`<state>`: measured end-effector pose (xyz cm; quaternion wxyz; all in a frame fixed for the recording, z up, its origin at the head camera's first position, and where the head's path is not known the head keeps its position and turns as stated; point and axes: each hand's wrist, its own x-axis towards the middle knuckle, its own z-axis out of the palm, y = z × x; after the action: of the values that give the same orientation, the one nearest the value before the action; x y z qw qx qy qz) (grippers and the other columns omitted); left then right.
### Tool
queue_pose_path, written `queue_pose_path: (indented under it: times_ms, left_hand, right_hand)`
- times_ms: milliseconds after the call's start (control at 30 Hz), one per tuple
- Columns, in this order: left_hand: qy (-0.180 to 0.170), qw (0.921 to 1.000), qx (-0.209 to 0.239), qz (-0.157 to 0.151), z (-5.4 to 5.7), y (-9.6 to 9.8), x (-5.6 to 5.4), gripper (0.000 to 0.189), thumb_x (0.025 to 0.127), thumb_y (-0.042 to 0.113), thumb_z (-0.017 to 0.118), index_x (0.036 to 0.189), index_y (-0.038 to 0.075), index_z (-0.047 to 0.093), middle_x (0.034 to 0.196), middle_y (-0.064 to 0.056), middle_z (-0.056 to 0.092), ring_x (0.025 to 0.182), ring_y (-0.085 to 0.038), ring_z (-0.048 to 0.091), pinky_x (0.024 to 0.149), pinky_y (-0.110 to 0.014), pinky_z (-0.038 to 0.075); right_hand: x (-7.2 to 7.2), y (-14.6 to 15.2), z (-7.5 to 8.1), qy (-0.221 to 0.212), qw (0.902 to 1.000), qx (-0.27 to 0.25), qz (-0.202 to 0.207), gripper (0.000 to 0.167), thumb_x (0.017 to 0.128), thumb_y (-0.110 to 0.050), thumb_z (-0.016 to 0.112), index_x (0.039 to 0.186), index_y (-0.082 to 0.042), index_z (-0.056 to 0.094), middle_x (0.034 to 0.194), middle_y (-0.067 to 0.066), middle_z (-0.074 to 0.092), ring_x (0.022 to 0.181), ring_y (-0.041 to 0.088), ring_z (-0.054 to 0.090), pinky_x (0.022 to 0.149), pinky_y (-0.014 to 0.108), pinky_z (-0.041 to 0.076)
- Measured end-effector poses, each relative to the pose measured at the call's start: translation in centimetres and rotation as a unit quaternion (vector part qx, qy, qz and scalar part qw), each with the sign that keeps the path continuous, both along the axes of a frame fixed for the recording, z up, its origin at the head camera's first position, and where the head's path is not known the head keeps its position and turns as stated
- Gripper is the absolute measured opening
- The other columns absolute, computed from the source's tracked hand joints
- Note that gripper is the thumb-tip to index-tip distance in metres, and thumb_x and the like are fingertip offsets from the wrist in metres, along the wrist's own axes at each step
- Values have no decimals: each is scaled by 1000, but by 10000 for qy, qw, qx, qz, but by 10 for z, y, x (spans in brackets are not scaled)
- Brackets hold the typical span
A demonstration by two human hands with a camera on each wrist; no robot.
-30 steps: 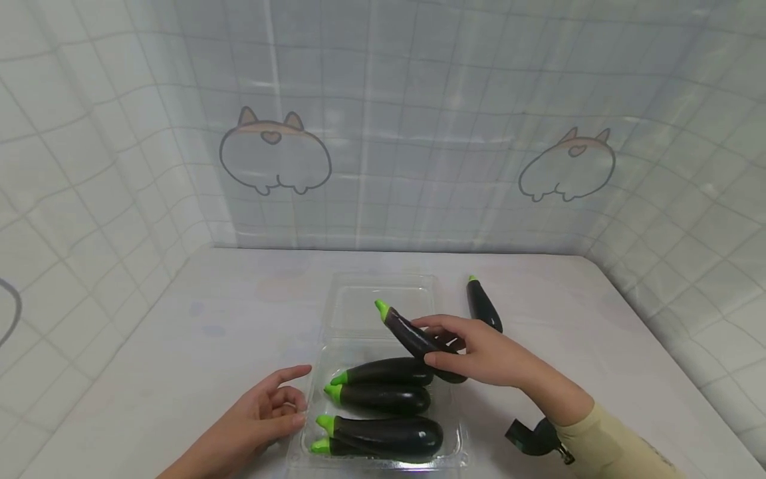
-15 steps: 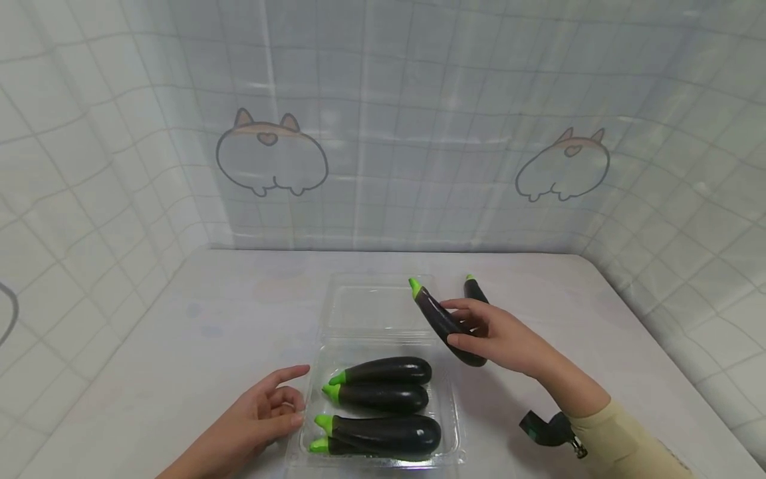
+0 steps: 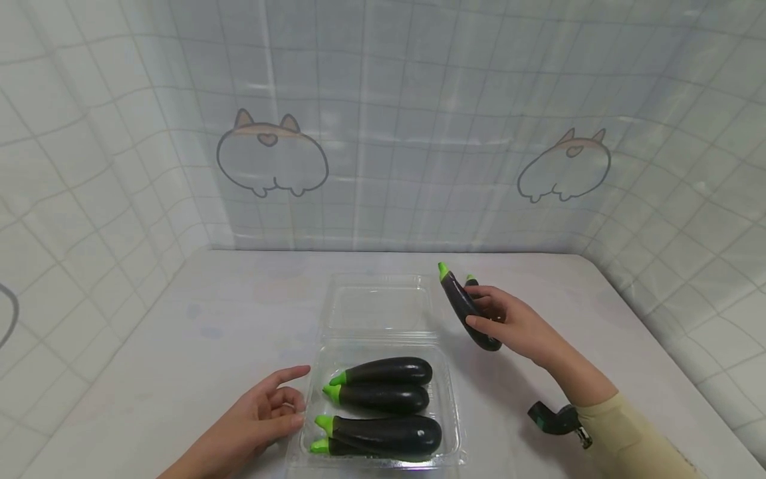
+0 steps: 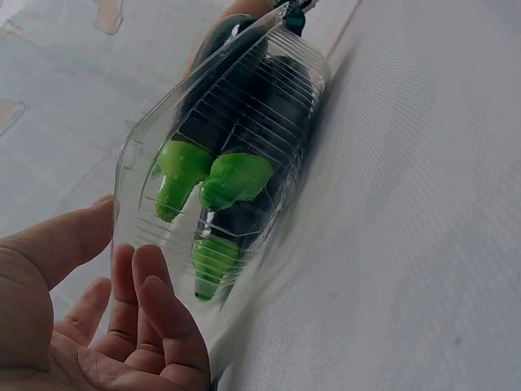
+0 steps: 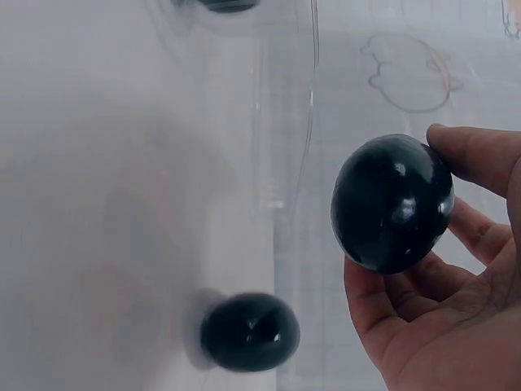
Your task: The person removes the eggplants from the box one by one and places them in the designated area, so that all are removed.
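My right hand (image 3: 509, 322) holds a dark purple eggplant (image 3: 463, 305) with a bright green stem, raised off the table to the right of a clear plastic clamshell container (image 3: 445, 372). From the right wrist view, the round end of that eggplant (image 5: 391, 204) shows between thumb and fingers. The container's lid (image 3: 383, 306) lies folded back, and several eggplants (image 3: 383, 399) lie crosswise in its base, green stems to the left. At the container's left side is my left hand (image 3: 257, 412), its thumb and forefinger at the rim and the other fingers loosely curled.
Another eggplant (image 3: 471, 280) lies on the table (image 3: 251, 306) behind my right hand, mostly covered by it; its dark end (image 5: 251, 332) shows in the right wrist view. A black camera mount (image 3: 553, 419) hangs by the right sleeve. Tile-patterned sheets enclose the back and sides.
My right hand has carried the eggplant from over the container to the right and away from me. It now covers most of the eggplant behind. My left hand has stayed at the rim.
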<state>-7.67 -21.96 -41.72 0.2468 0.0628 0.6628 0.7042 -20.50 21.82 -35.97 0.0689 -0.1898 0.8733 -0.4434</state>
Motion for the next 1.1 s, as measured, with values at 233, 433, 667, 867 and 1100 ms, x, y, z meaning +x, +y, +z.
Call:
queue_pose_path:
  times_ms: [233,433,667,867,1100]
  left_hand:
    - [7,10000,48,-24,-1,0,0,70,99,7,60,155,7,18,110,-12,54,91,-17,55,82,-29,49]
    - [7,10000,-75,39,-1,0,-1,69,98,9,61,155,8,20,110,-13,54,92,-19,55,81,-29,49]
    - [12,9996,-260,106,0,0,-1,69,98,11,62,154,9,23,110,-13,54,95,-20,53,81,-29,48]
    - [-3,9997,-228,107,-1,-1,-1,70,98,11,63,155,8,22,110,-12,54,95,-21,54,81,-30,48]
    - [-16,9998,-180,120,-2,-1,0,71,97,11,64,155,9,22,109,-12,54,94,-21,54,81,-29,49]
  right_hand:
    - [-5,12,-3,16,9996,59,-287,60,93,-39,69,146,-19,46,130,17,59,111,30,61,80,39,53]
    - [-12,24,-5,67,9985,40,-550,62,93,-44,68,146,-24,45,130,13,59,113,28,60,83,39,51]
    - [-14,35,-4,145,9973,-34,-721,64,95,-40,66,149,-17,41,132,19,57,118,32,58,84,42,52]
    - [-18,43,-5,108,9957,-114,-911,64,97,-38,64,150,-13,39,134,24,55,117,34,57,87,44,50]
    - [-24,53,-8,29,9930,-22,-1183,66,98,-40,61,151,-9,35,136,28,52,118,38,56,90,49,49]
